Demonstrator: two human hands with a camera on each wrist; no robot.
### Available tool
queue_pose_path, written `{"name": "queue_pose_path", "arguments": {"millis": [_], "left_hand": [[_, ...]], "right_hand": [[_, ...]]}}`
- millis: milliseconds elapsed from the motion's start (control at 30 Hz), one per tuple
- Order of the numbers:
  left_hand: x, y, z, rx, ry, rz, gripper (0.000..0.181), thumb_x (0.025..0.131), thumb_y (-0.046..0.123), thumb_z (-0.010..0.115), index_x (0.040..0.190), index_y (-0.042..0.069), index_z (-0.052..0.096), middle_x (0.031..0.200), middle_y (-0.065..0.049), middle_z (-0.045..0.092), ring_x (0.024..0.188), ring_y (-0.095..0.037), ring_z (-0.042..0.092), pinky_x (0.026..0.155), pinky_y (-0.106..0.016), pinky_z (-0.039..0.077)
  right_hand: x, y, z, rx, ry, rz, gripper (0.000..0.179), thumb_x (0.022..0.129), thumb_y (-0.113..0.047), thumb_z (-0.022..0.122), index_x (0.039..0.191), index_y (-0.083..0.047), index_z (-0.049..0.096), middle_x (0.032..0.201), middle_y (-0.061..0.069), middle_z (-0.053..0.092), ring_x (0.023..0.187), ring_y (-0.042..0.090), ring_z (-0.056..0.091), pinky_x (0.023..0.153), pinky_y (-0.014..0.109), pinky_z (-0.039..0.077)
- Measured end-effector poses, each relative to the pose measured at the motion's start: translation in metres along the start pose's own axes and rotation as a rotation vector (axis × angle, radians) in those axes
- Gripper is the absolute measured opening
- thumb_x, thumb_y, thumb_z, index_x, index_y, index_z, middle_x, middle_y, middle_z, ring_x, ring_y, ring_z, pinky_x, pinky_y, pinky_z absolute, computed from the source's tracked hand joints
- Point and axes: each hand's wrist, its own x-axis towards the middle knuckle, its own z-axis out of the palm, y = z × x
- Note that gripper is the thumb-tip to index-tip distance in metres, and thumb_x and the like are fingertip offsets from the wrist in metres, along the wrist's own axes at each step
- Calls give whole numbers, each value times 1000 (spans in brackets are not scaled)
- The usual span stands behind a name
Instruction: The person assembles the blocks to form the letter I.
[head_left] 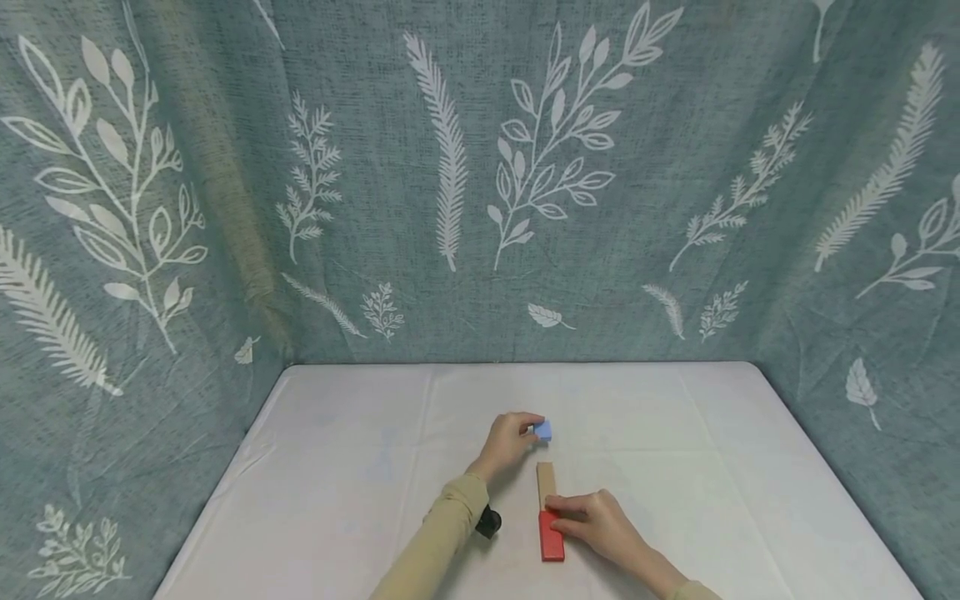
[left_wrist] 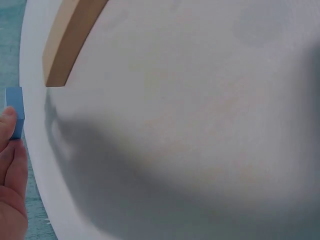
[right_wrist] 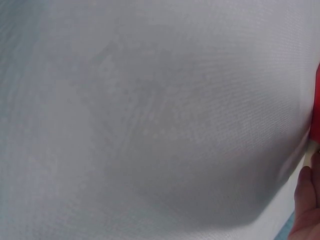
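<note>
My left hand [head_left: 508, 442] pinches a small blue block [head_left: 543, 430] between thumb and fingers, farther out over the table. The left wrist view shows the same blue block [left_wrist: 15, 107] at its left edge, held in the fingertips. Below it in the head view lies a plain wooden block [head_left: 546, 483], end to end with a red block [head_left: 552, 542] in one line. My right hand [head_left: 603, 523] comes from the right and grips the red block near where it meets the wood, thumb and index finger at its side. Only a sliver of the red block [right_wrist: 316, 110] shows in the right wrist view.
A white cloth [head_left: 337, 467] covers the table. A green-blue curtain with white leaf prints [head_left: 465, 208] hangs behind it and along both sides. A black wrist-worn device [head_left: 489, 523] juts out under the left sleeve.
</note>
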Motion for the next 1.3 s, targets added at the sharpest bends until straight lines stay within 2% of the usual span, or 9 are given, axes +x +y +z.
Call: {"name": "queue_pose_path", "arguments": {"millis": [333,467,567,767,1133,1300], "left_hand": [[-7,-2,7,28,-2,-13,27,83,-5,64,110,-4,68,112,-17,69,108,-28,64,91,-41,55],[-11,-3,9,24,-15,-33,28,83,-5,63,111,-4,67,114,-17,68,110,-29,63,94,-42,53],[-13,-6,11,19,-12,-20,29,83,-6,62,112,-5,66,115,-19,67,112,-31,63,96,-43,52],[-13,-8,13,-4,-11,-8,31,83,-8,60,114,-7,65,118,-22,65,115,-33,61,98,-43,50],[-13,-7,14,-7,-20,-44,34,84,-7,60,118,-7,62,122,-22,63,117,-33,59,99,-42,50],[-14,-6,13,-23,-22,-51,35,83,-7,61,119,-7,61,123,-23,62,118,-34,58,101,-42,49]], "right_hand": [[-1,0,0,5,1,2,31,80,-18,74,108,-4,72,106,4,72,101,19,68,82,22,58],[-1,-1,1,4,0,12,31,80,-18,74,107,-4,72,106,4,72,101,19,68,81,22,58],[-1,-1,1,6,-2,14,31,80,-18,74,107,-4,72,106,4,73,101,18,68,81,22,58],[0,0,1,11,-3,21,31,80,-18,74,108,-4,72,106,4,72,101,18,68,80,24,59],[0,-1,0,13,-4,19,32,81,-18,74,109,-4,72,106,4,72,101,17,68,81,20,57],[0,-1,0,5,-3,20,32,80,-18,74,109,-4,72,106,4,72,101,18,68,81,24,58]]}}
